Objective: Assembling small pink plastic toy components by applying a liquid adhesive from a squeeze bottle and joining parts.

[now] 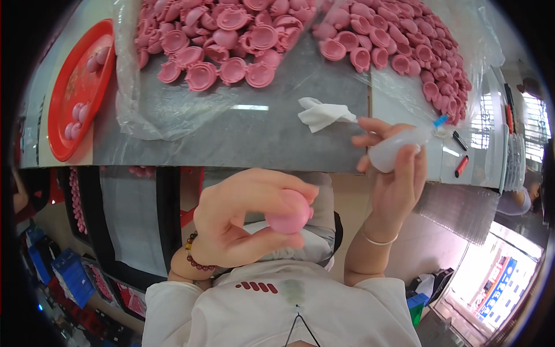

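Observation:
My left hand [231,217] is closed around a rounded pink plastic piece [287,213], thumb below and fingers above, held over my lap in front of the table edge. In my right hand [399,165] there is a translucent white squeeze bottle [396,149] with a blue tip [440,121], tilted up to the right. The bottle is above the near edge of the table, apart from the pink piece. A crumpled white tissue [325,114] lies on the grey tabletop, just left of my right hand's fingertips.
Heaps of pink shell halves [234,69] and smaller pink parts [399,40] lie on clear plastic sheets along the far side. A red oval tray [63,130] at left holds several pink balls [79,111]. Black and red markers [461,166] lie at the right.

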The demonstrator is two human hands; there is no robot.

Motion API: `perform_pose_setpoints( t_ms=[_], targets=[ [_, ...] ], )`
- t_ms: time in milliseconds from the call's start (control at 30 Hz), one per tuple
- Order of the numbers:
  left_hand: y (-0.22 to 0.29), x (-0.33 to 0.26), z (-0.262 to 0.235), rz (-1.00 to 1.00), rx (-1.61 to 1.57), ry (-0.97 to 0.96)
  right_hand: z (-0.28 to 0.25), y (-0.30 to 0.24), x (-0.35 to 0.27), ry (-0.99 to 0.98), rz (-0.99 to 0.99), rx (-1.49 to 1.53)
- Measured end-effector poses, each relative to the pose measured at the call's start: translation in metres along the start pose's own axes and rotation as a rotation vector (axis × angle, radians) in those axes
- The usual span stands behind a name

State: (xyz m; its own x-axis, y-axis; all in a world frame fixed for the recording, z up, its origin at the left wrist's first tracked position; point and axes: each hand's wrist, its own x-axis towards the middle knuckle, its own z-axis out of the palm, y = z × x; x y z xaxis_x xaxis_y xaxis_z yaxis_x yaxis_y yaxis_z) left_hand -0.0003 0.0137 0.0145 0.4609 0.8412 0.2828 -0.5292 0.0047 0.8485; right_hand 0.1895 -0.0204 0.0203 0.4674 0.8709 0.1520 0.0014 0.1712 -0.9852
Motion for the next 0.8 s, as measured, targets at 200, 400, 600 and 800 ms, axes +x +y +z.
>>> perform_pose_setpoints(
  t_ms=[200,400,600,800],
  targets=[
    [0.059,0.038,-0.085,0.415,1.454,0.270,-0.026,0.006,0.000,-0.009,-0.097,0.069],
    [0.095,0.059,-0.183,0.115,1.705,0.539,-0.018,0.003,-0.003,0.001,-0.070,0.047],
    [0.065,0.072,-0.130,0.344,1.562,0.628,-0.018,0.004,-0.003,0.022,-0.059,0.051],
    [0.039,0.071,-0.087,0.236,1.835,0.168,-0.020,0.003,-0.005,0.013,-0.076,0.061]
  ],
)
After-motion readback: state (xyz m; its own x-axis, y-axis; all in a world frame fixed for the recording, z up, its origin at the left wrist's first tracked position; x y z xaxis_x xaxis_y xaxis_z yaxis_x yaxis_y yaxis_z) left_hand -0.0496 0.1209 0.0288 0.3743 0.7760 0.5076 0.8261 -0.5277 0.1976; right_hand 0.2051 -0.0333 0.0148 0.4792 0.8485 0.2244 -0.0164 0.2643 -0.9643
